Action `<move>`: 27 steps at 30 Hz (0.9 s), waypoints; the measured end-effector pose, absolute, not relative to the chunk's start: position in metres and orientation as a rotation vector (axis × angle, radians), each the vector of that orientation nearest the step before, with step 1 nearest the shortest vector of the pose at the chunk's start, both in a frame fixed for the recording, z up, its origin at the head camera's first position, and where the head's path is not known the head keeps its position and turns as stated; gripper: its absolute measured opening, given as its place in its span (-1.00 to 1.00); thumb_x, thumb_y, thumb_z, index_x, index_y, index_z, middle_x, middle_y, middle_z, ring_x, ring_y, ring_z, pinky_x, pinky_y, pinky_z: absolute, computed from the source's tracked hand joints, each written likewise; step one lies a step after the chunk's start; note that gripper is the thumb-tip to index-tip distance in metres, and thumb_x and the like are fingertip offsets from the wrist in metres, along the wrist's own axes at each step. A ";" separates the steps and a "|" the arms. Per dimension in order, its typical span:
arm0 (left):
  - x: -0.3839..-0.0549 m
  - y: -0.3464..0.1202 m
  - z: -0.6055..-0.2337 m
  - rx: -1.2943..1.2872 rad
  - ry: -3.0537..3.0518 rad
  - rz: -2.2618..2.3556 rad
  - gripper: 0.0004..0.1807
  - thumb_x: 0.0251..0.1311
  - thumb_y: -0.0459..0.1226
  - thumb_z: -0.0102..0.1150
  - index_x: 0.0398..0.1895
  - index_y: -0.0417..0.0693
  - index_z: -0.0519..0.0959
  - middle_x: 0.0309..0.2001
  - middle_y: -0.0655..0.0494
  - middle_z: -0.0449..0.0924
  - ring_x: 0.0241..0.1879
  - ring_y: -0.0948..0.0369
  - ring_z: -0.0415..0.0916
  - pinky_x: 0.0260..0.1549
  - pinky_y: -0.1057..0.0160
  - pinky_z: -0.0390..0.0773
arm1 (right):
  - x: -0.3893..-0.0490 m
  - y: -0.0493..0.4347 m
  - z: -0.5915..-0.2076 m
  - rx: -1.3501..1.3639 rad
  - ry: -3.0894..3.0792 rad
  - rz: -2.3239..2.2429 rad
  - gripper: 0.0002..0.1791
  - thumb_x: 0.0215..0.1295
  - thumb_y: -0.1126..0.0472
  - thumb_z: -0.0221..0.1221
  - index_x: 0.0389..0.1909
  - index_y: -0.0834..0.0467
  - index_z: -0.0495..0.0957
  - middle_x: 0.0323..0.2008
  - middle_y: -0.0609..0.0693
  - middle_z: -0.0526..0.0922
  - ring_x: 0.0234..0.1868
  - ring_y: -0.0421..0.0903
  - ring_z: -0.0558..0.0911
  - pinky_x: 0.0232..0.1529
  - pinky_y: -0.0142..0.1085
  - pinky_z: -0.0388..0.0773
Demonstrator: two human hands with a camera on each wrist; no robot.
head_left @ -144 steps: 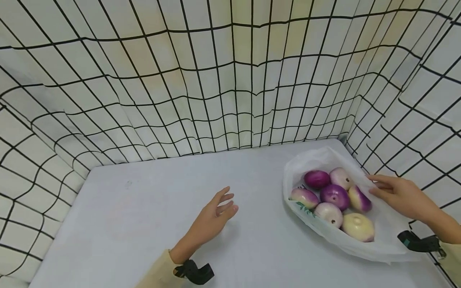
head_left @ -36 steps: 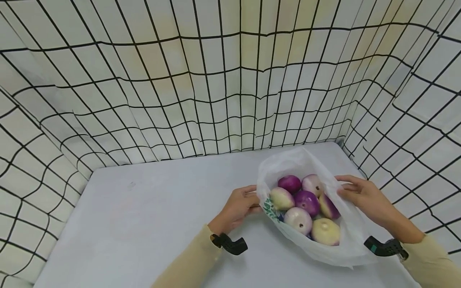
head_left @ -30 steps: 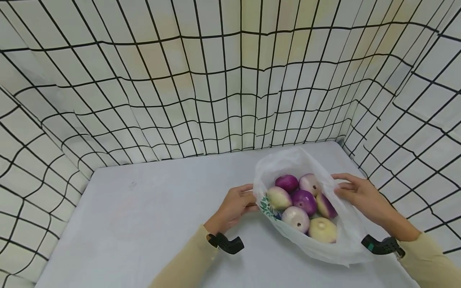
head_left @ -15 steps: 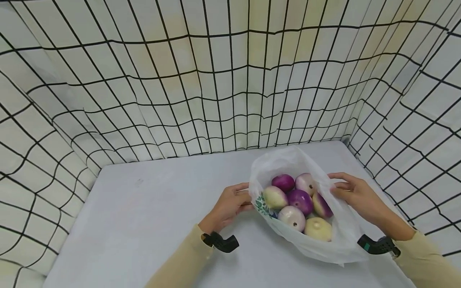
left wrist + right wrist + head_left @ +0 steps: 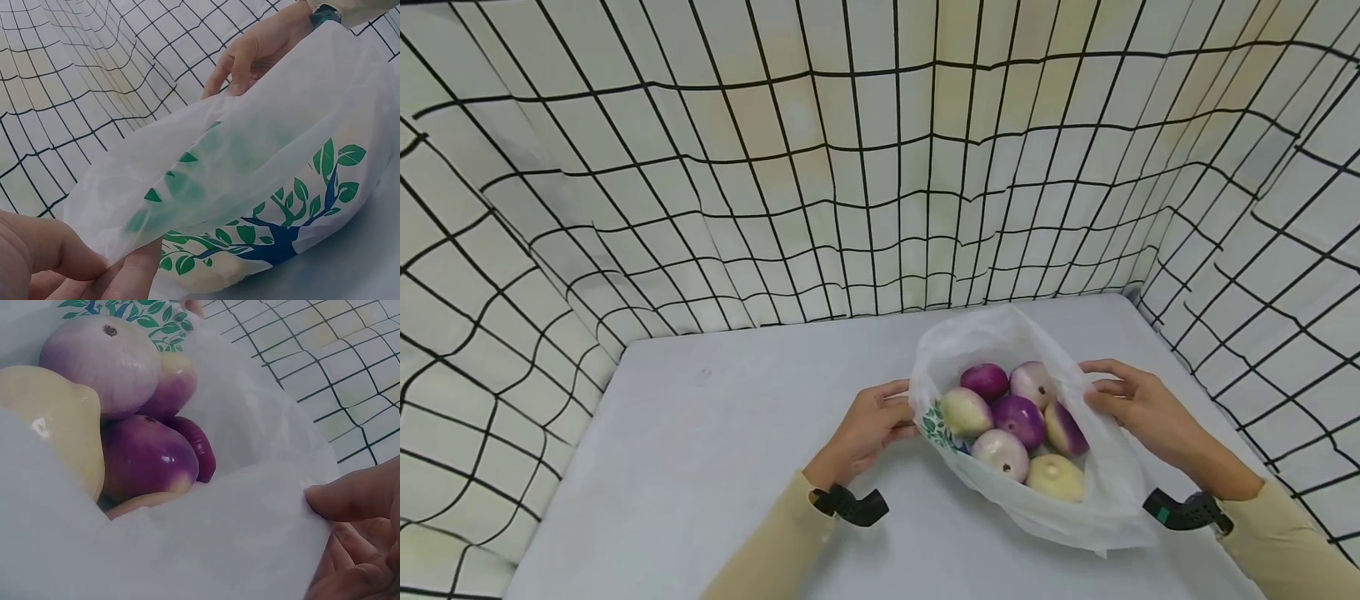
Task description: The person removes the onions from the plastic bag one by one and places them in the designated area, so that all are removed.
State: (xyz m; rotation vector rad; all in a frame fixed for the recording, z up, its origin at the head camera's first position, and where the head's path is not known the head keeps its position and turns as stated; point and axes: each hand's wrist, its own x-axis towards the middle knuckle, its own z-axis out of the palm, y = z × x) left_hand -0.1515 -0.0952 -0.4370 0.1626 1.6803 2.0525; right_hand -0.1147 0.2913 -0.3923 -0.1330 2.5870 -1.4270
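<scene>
A white plastic bag point(image 5: 1105, 508) printed with green leaves and a blue tree lies open-mouthed on the table. Inside sit several purple, white and cream onions point(image 5: 1018, 420), glossy and bunched together. My left hand point(image 5: 863, 427) pinches the left rim of the bag between thumb and fingers; in the left wrist view the thumb point(image 5: 69, 250) presses the plastic. On the opposite side, my right hand point(image 5: 1150, 408) grips the other rim, its thumb point(image 5: 350, 497) over the plastic and the fingers behind it. The onions' undersides are hidden by the bag.
The white table point(image 5: 700, 467) extends left of the bag and in front of it. Black netting point(image 5: 880, 192) over pale walls closes off the back and both sides. Its right side point(image 5: 1262, 350) stands near my right hand.
Earlier my left hand hovered apart from the bag while my right held its right rim. The left hand has since taken the left rim, and the bag has moved leftward.
</scene>
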 end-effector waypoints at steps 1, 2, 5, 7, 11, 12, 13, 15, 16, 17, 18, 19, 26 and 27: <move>-0.151 -0.097 -0.437 0.160 1.689 2.051 -0.41 0.36 -0.47 0.08 0.47 -0.23 0.37 0.12 -0.16 0.72 -0.10 0.26 0.74 -0.04 0.27 0.79 | -0.115 0.291 -0.392 -0.139 2.582 -1.431 -0.42 0.55 0.04 0.16 0.47 0.12 0.29 0.18 0.30 0.66 -0.10 -0.22 0.74 -0.15 -0.27 0.80; -0.151 -0.099 -0.436 0.158 1.695 2.053 -0.41 0.36 -0.48 0.08 0.47 -0.23 0.37 0.12 -0.17 0.72 -0.10 0.26 0.74 -0.04 0.27 0.79 | -0.115 0.290 -0.392 -0.144 2.574 -1.438 -0.42 0.54 0.04 0.16 0.46 0.12 0.30 0.17 0.27 0.67 -0.09 -0.23 0.74 -0.15 -0.28 0.80; -0.149 -0.105 -0.435 0.143 1.722 2.053 -0.40 0.36 -0.47 0.09 0.48 -0.23 0.36 0.13 -0.18 0.71 -0.11 0.27 0.73 -0.06 0.28 0.79 | -0.115 0.288 -0.390 -0.178 2.555 -1.454 -0.43 0.55 0.05 0.15 0.46 0.15 0.29 0.12 0.18 0.71 -0.10 -0.26 0.74 -0.16 -0.29 0.79; -0.149 -0.108 -0.434 0.134 1.737 2.046 -0.41 0.37 -0.45 0.10 0.48 -0.22 0.36 0.14 -0.18 0.71 -0.12 0.27 0.74 -0.07 0.29 0.79 | -0.115 0.287 -0.389 -0.198 2.543 -1.460 -0.43 0.56 0.07 0.15 0.46 0.16 0.29 0.08 0.11 0.73 -0.10 -0.28 0.73 -0.17 -0.31 0.78; -0.149 -0.115 -0.432 0.106 1.769 2.033 -0.42 0.38 -0.43 0.14 0.48 -0.18 0.38 0.16 -0.19 0.71 -0.13 0.27 0.75 -0.08 0.29 0.79 | -0.115 0.284 -0.389 -0.208 2.521 -1.468 -0.45 0.56 0.07 0.15 0.45 0.15 0.29 0.01 -0.04 0.75 -0.10 -0.28 0.72 -0.18 -0.30 0.77; -0.149 -0.117 -0.432 0.096 1.774 2.034 -0.41 0.38 -0.43 0.14 0.48 -0.18 0.38 0.16 -0.18 0.71 -0.13 0.27 0.75 -0.08 0.29 0.79 | -0.115 0.283 -0.389 -0.210 2.517 -1.471 -0.45 0.55 0.07 0.15 0.44 0.14 0.30 0.00 -0.06 0.76 -0.11 -0.29 0.72 -0.18 -0.30 0.77; -0.150 -0.118 -0.431 0.090 1.778 2.032 -0.41 0.39 -0.43 0.14 0.48 -0.18 0.37 0.17 -0.19 0.71 -0.12 0.27 0.75 -0.07 0.29 0.79 | -0.115 0.282 -0.389 -0.209 2.513 -1.475 -0.45 0.55 0.07 0.15 0.44 0.14 0.30 -0.01 -0.06 0.76 -0.11 -0.28 0.72 -0.18 -0.30 0.77; -0.150 -0.121 -0.430 0.077 1.791 2.030 -0.41 0.39 -0.43 0.15 0.48 -0.17 0.37 0.17 -0.19 0.71 -0.12 0.27 0.75 -0.07 0.29 0.79 | -0.115 0.280 -0.390 -0.211 2.497 -1.488 -0.45 0.55 0.09 0.15 0.45 0.14 0.30 0.02 -0.01 0.75 -0.10 -0.27 0.72 -0.17 -0.29 0.78; -0.150 -0.123 -0.430 0.070 1.797 2.028 -0.41 0.39 -0.43 0.15 0.48 -0.16 0.38 0.17 -0.19 0.71 -0.12 0.27 0.75 -0.07 0.29 0.79 | -0.115 0.279 -0.391 -0.208 2.494 -1.491 -0.45 0.55 0.09 0.15 0.45 0.14 0.29 0.03 0.03 0.75 -0.10 -0.27 0.72 -0.17 -0.29 0.78; -0.150 -0.124 -0.429 0.064 1.803 2.027 -0.41 0.38 -0.43 0.15 0.48 -0.16 0.38 0.17 -0.19 0.71 -0.12 0.27 0.75 -0.07 0.29 0.79 | -0.115 0.278 -0.391 -0.212 2.490 -1.495 -0.45 0.55 0.11 0.15 0.45 0.14 0.29 0.06 0.10 0.74 -0.10 -0.26 0.72 -0.17 -0.28 0.78; -0.150 -0.126 -0.429 0.060 1.812 2.025 -0.40 0.38 -0.44 0.15 0.48 -0.16 0.38 0.17 -0.19 0.71 -0.12 0.27 0.76 -0.07 0.29 0.79 | -0.115 0.277 -0.391 -0.212 2.485 -1.498 -0.45 0.56 0.11 0.15 0.46 0.14 0.29 0.09 0.17 0.72 -0.10 -0.26 0.72 -0.17 -0.28 0.78; -0.150 -0.127 -0.428 0.058 1.820 2.023 -0.40 0.37 -0.45 0.14 0.48 -0.15 0.38 0.17 -0.19 0.71 -0.12 0.27 0.76 -0.07 0.28 0.79 | -0.115 0.276 -0.391 -0.212 2.481 -1.501 -0.45 0.56 0.12 0.14 0.46 0.14 0.29 0.11 0.22 0.71 -0.10 -0.26 0.73 -0.16 -0.28 0.79; -0.149 -0.138 -0.426 0.041 1.865 2.020 -0.40 0.38 -0.43 0.14 0.49 -0.13 0.37 0.19 -0.20 0.70 -0.11 0.26 0.75 -0.06 0.28 0.79 | -0.116 0.267 -0.394 -0.211 2.427 -1.579 -0.43 0.54 0.10 0.17 0.45 0.16 0.29 0.00 -0.10 0.75 -0.10 -0.26 0.73 -0.17 -0.26 0.80; -0.149 -0.140 -0.426 0.041 1.874 2.014 -0.40 0.39 -0.42 0.15 0.49 -0.12 0.37 0.19 -0.19 0.70 -0.10 0.26 0.75 -0.06 0.28 0.79 | -0.116 0.265 -0.394 -0.208 2.413 -1.594 -0.43 0.54 0.10 0.17 0.45 0.16 0.28 -0.03 -0.16 0.74 -0.10 -0.26 0.73 -0.17 -0.26 0.80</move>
